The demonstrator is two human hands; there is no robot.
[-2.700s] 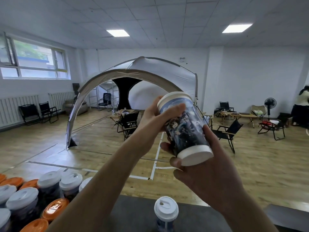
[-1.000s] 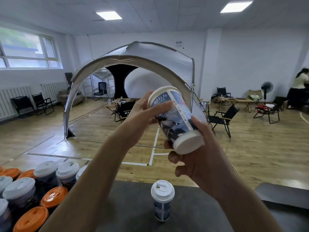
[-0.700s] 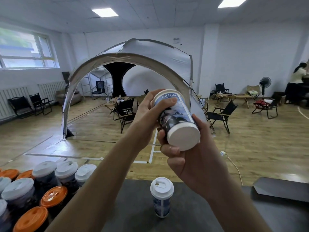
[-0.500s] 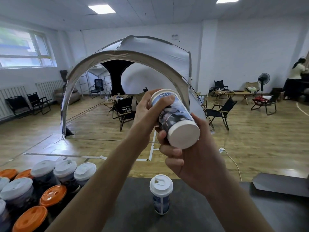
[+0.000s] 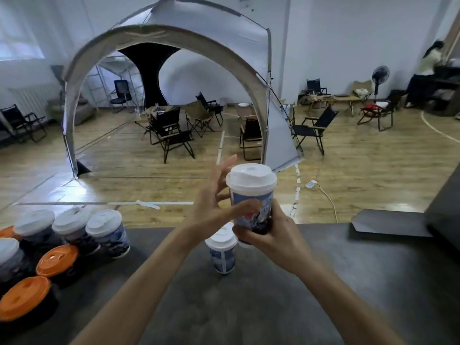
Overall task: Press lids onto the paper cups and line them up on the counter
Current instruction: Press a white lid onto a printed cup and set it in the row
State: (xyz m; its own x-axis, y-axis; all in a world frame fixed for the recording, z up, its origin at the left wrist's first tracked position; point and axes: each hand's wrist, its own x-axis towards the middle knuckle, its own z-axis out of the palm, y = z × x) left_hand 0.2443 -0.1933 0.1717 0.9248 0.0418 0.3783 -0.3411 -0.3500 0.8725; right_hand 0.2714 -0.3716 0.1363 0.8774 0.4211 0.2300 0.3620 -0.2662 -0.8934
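Lidded paper cup: upright in right hand | left hand: spread, thumb on cup | second lidded cup: on counter

The base of the held cup is hidden by the curled fingers of the right hand. The standing cup on the bench is partly covered by that hand. The left hand is blurred. A white-lidded cup and an orange lid are cut off at the left edge. Cup prints cannot be read.
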